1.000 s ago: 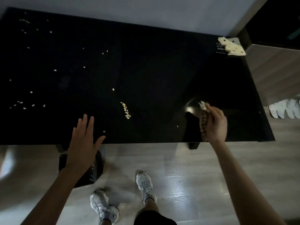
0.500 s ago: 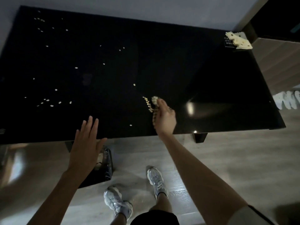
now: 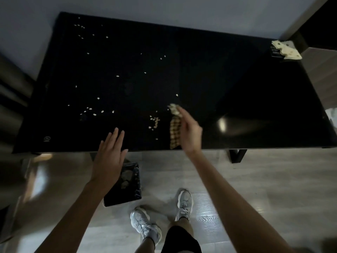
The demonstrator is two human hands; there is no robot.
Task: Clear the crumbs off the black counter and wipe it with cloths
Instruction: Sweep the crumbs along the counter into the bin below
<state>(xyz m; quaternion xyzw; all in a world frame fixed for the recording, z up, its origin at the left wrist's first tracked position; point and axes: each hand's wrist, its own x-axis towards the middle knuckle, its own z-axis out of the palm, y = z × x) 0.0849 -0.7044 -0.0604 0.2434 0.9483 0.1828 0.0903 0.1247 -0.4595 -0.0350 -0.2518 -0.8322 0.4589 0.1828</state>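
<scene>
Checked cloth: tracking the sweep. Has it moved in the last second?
Yes. The checked cloth, in the right hand, went left: from by the counter leg to well left of it.

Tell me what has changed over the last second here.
The right hand, gripping the checked cloth, swept left across the black counter to the crumb pile, bunching it. The left hand stays open at the front edge; the pale cloth stays in the far right corner.
</scene>
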